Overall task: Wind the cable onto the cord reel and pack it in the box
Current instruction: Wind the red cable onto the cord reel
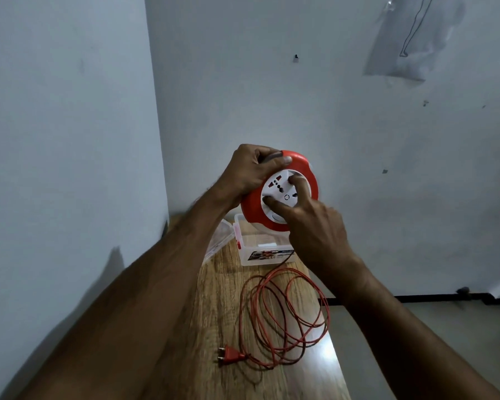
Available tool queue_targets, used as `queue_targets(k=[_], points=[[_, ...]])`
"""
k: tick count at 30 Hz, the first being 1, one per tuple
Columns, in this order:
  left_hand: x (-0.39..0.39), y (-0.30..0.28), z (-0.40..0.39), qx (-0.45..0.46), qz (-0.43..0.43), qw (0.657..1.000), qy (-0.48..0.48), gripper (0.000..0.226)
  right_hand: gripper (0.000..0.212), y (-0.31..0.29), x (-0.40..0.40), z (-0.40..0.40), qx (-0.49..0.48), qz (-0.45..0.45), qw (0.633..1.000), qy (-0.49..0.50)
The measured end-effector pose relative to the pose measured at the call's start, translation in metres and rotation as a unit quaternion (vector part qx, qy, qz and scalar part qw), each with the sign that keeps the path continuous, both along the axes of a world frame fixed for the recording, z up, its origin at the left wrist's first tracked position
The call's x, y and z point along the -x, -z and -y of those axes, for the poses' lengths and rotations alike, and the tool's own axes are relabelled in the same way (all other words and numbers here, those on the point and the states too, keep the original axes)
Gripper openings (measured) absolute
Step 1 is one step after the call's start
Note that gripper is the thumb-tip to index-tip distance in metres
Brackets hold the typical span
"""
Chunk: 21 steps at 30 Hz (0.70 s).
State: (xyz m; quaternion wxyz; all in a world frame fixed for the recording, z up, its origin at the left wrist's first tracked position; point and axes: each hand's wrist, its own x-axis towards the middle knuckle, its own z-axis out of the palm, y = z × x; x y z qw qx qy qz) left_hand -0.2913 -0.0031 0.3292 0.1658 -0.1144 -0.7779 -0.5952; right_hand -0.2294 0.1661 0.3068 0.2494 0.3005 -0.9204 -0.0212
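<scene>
Above the wooden table [214, 313]: one cord reel [296, 168], two hands (both on it), one cable [283, 321], one plug [231, 355], one box [257, 249].

Both bare forearms reach forward and upward from the bottom corners of the view, converging above the far end of the wooden table. The left hand [251, 168] is curled closed around the upper left rim of the round red and white plastic cord reel [280, 189], thumb lying flat across its front edge and fingers wrapped behind. The right hand [315, 226] comes in from below right, wrist slightly bent, its spread fingertips [296, 180] pressing on the reel's white centre face.
</scene>
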Motion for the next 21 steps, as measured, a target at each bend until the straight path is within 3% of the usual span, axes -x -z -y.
queue_targets(k=[4, 8, 12, 15, 17, 19, 21], points=[[-0.001, -0.001, 0.002, -0.008, 0.009, 1.0, -0.002, 0.025, 0.07, -0.007, 0.005, -0.003, -0.046, -0.038, 0.998, -0.009], [-0.002, -0.003, 0.002, 0.003, 0.008, 1.0, 0.002, 0.027, 0.064, -0.001, 0.017, -0.006, -0.019, -0.096, 0.994, -0.037], [-0.001, -0.001, 0.0, 0.009, 0.004, 1.0, -0.01, 0.031, 0.062, 0.003, 0.031, -0.004, 0.135, -0.083, 0.987, -0.026], [-0.002, 0.003, -0.005, -0.007, 0.0, 1.0, -0.017, 0.032, 0.059, 0.007, 0.028, 0.007, 0.304, -0.043, 0.952, 0.003], [-0.001, 0.006, -0.01, 0.0, -0.008, 1.0, -0.029, 0.036, 0.06, 0.012, 0.027, 0.017, 0.463, 0.043, 0.883, 0.063], [0.0, 0.007, -0.013, 0.018, -0.022, 0.999, -0.043, 0.037, 0.062, 0.014, 0.026, 0.026, 0.61, 0.193, 0.758, 0.126], [0.001, 0.009, -0.014, 0.029, -0.032, 0.998, -0.046, 0.038, 0.062, 0.012, 0.025, 0.031, 0.713, 0.32, 0.606, 0.146]])
